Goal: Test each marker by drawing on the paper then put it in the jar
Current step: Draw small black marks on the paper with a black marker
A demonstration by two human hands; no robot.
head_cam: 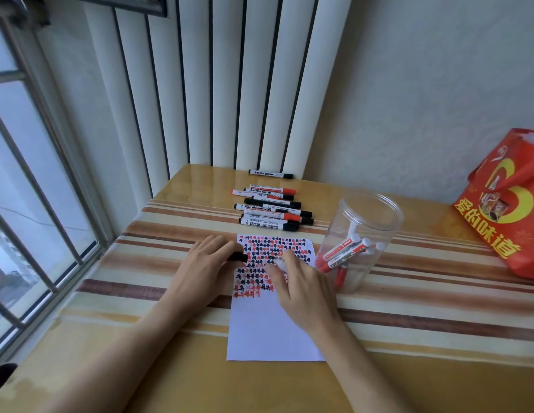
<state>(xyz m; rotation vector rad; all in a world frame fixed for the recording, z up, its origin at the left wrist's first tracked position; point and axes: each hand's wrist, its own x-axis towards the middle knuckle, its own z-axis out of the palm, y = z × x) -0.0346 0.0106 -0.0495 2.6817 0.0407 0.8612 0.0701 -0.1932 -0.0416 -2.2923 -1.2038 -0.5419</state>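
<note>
A white sheet of paper [268, 332] lies on the table, its upper half filled with rows of small red and black marks. My right hand [301, 289] pinches a marker [278, 261] with its tip on the marks. My left hand [204, 268] rests at the paper's left edge and grips a black cap [238, 257]. A clear plastic jar [361, 242] stands to the right of the paper and holds several red-capped markers. Behind the paper lies a pile of several whiteboard markers [273, 208], red and black, with one lone black marker [270, 174] farther back.
A red printed gift bag [510, 210] stands at the table's right edge. The striped table top [438, 308] meets a window with bars [36, 204] on the left and white vertical slats [230, 84] at the back.
</note>
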